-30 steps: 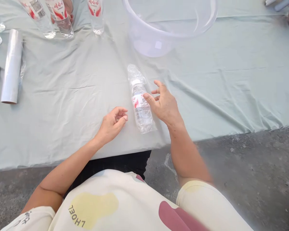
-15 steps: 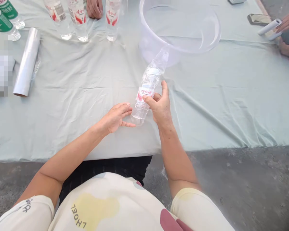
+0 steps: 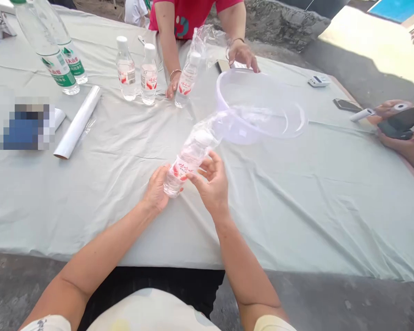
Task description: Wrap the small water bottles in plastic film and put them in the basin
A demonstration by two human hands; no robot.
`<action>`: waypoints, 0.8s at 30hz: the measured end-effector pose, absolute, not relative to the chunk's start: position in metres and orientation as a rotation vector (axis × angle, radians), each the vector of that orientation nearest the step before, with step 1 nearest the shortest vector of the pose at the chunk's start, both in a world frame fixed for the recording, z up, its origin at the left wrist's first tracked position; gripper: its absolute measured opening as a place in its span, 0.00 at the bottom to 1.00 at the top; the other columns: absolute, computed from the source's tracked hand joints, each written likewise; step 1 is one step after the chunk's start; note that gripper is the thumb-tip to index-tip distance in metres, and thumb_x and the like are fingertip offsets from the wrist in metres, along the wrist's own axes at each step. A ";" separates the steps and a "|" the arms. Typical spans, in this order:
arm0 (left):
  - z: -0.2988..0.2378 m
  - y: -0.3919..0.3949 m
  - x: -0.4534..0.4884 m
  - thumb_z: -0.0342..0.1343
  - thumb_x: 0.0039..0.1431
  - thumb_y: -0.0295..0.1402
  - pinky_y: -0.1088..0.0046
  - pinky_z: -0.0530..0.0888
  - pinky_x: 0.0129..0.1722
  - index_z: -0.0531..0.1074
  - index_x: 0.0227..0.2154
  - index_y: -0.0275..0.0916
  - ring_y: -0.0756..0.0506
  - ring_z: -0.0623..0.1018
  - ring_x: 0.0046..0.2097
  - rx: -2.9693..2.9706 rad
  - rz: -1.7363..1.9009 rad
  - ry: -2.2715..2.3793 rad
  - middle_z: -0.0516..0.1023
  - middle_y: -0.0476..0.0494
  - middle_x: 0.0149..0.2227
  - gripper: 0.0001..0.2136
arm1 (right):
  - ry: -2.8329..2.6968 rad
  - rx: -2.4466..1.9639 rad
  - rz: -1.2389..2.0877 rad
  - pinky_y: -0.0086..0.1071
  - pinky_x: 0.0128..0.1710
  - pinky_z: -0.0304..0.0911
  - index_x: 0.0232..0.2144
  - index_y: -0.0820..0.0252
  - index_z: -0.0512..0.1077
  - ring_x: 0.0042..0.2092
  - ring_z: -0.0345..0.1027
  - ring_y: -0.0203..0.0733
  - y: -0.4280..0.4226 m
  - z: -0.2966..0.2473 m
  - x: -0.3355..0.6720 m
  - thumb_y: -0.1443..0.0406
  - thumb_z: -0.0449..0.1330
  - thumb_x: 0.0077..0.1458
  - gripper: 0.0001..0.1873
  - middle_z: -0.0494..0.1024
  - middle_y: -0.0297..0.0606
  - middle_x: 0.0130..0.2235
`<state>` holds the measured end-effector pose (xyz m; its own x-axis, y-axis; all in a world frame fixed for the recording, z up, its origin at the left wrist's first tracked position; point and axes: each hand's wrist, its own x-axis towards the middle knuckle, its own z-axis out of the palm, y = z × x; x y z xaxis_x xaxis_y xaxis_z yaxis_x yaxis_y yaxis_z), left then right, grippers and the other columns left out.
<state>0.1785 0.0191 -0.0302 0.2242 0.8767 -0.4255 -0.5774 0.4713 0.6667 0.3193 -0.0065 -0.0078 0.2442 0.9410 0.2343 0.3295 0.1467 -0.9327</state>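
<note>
A clear water bottle (image 3: 188, 161) with a red and white label and a white cap leans up and to the right between my hands. Loose clear plastic film (image 3: 215, 122) wraps it and trails past the cap towards the tub. My left hand (image 3: 158, 187) is closed around the bottle's lower left side, its far fingers hidden behind the base. Thumb and fingers of my right hand (image 3: 212, 181) pinch the label side from the right.
A translucent tub (image 3: 241, 131) stands beyond the bottle. Across the table a person's hand (image 3: 173, 85) holds another film-topped bottle (image 3: 188, 82); two similar bottles (image 3: 126, 73) stand left. A film roll (image 3: 77, 124) and green-labelled bottles (image 3: 60, 73) lie further left. Another person's hands (image 3: 400, 124) hold a dark device.
My left hand has closed on the bottle, where it was spread beside it. The bottle has tilted further right. The view has lifted, bringing the person opposite into sight.
</note>
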 end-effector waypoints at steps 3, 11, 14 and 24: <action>-0.029 0.020 0.172 0.64 0.53 0.45 0.73 0.70 0.30 0.65 0.29 0.41 0.51 0.70 0.29 0.452 1.125 0.925 0.70 0.52 0.29 0.16 | -1.392 -1.369 0.161 0.53 0.47 0.71 0.36 0.48 0.70 0.45 0.74 0.51 -0.011 0.005 0.333 0.52 0.54 0.61 0.10 0.76 0.41 0.36; -0.029 0.023 0.158 0.63 0.54 0.44 0.75 0.68 0.29 0.69 0.28 0.39 0.52 0.69 0.29 0.583 1.278 0.952 0.70 0.52 0.29 0.13 | -1.697 -1.259 0.441 0.54 0.53 0.66 0.41 0.49 0.73 0.58 0.68 0.56 0.037 0.025 0.337 0.50 0.54 0.60 0.16 0.77 0.44 0.50; -0.032 0.029 0.150 0.61 0.56 0.41 0.74 0.68 0.31 0.67 0.24 0.40 0.52 0.69 0.30 0.638 1.449 0.997 0.68 0.52 0.28 0.13 | -1.273 -1.143 0.969 0.46 0.46 0.70 0.31 0.52 0.68 0.46 0.75 0.49 0.050 0.008 0.324 0.49 0.58 0.58 0.15 0.81 0.38 0.37; -0.052 0.037 0.141 0.49 0.68 0.39 0.58 0.69 0.59 0.64 0.57 0.44 0.41 0.71 0.61 1.521 1.619 1.211 0.72 0.38 0.57 0.17 | -0.978 -1.180 1.214 0.37 0.34 0.68 0.38 0.54 0.70 0.38 0.79 0.49 0.105 0.034 0.312 0.68 0.60 0.40 0.18 0.80 0.32 0.25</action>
<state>0.1408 0.0373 -0.0519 -0.1615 0.8910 0.4243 0.1559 -0.4015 0.9025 0.3117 0.1047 0.0336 0.1261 0.9907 -0.0515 -0.1604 -0.0309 -0.9866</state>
